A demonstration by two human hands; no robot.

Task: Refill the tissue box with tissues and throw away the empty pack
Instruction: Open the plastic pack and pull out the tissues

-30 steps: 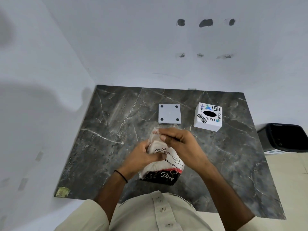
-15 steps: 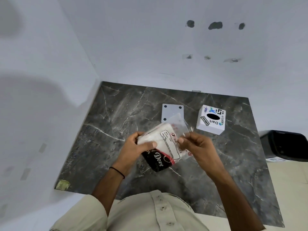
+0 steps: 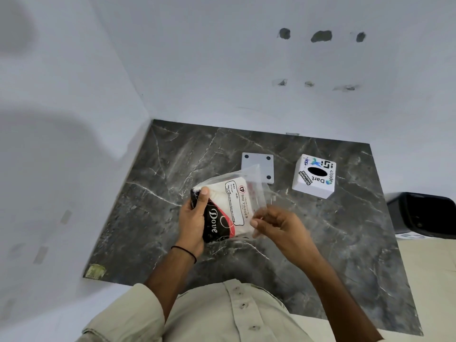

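Held pack [image 3: 223, 208] above desk [image 3: 148, 193] in clenched left hand [image 3: 193, 218], right hand [image 3: 278, 225] fingers pinching its clear flap [image 3: 256, 191].

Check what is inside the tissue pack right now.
Through the tissue pack, gripped by the left hand, a white tissue stack shows. The right hand pinches its clear flap. The black printing hides the stack's lower part.

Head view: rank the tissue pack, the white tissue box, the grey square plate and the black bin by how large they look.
1. Tissue pack, held up nearer the camera, so its lead is unsure.
2. Black bin, cut off by the frame edge.
3. White tissue box.
4. Grey square plate, partly hidden behind the pack.
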